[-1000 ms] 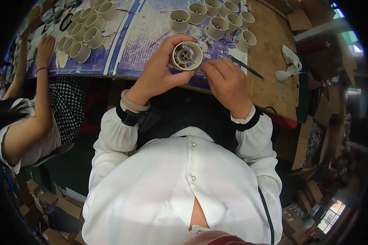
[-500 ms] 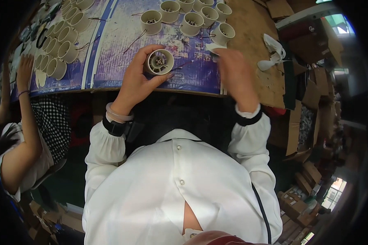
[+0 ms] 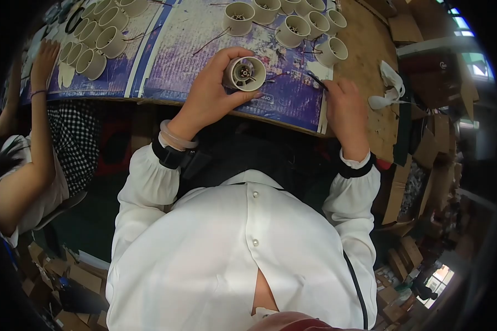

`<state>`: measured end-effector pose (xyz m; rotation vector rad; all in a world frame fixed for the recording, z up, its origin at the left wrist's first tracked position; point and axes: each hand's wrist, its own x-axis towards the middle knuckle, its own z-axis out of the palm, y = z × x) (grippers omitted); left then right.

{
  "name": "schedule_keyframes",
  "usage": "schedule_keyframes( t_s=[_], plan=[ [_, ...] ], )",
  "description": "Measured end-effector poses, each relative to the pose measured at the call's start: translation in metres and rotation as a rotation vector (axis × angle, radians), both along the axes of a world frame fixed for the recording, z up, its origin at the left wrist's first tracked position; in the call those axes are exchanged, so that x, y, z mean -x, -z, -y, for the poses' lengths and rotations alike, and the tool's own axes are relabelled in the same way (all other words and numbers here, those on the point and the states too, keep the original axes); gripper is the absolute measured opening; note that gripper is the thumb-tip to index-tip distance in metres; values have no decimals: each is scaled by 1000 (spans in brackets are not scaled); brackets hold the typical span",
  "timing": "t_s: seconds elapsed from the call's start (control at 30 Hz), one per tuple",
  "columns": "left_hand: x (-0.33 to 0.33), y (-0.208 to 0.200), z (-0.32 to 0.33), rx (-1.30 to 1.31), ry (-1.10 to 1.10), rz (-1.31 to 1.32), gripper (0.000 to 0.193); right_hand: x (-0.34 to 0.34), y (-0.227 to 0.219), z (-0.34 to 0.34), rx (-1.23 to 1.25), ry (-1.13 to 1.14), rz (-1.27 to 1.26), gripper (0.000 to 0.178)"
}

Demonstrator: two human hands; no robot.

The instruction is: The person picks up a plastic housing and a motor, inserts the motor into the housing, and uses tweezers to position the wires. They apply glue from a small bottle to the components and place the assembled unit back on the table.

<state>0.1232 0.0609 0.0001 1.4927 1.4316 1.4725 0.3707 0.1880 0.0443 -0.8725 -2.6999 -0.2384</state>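
Note:
My left hand (image 3: 211,95) grips a cream-coloured round fan housing (image 3: 255,62), with fingers and thumb around its side. Its open end is turned up, showing a spoked hub inside. Thin wires (image 3: 279,75) stick out to the right of it. Off to the right, my right hand (image 3: 348,107) is closed around a thin dark tool (image 3: 316,79). The tool's tip points up and left toward the housing without touching it; its kind is not clear. Farther back on the table stand several similar housings (image 3: 292,31) with wires trailing from them.
Blue-and-white printed cardboard (image 3: 168,83) covers the worktable. Crumpled white material (image 3: 391,88) lies on its bare brown right end. More housings (image 3: 111,42) stand at the left, near a co-worker's hand (image 3: 45,58). Cardboard boxes (image 3: 397,190) crowd the right side.
My right hand has come lower and now shows the dark tool, where it was blurred before. The view has shifted, while my left hand keeps hold of the housing.

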Motion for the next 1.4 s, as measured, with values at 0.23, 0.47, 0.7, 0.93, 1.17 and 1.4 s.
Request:
schedule_keyframes(
  t_s=[0.23, 0.47, 0.7, 0.93, 1.17, 1.4],
  plan=[
    [1, 1, -3, 16, -14, -19, 65, 31, -8, 29, 613, -79, -637, 13],
    [0, 6, -5, -6, -19, 44, 63, 47, 5, 31, 837, -115, -934, 13],
    [0, 0, -2, 56, 3, 60, 66, 75, 10, 42, 829, -301, -1021, 21],
    [3, 0, -3, 47, 11, 67, 66, 79, 20, 36, 650, -315, -888, 19],
    [2, 0, -4, 46, 17, 80, 67, 81, 21, 34, 613, -294, -842, 19],
    [3, 1, -3, 71, 7, 72, 66, 85, 16, 36, 601, -274, -813, 17]
  ],
)
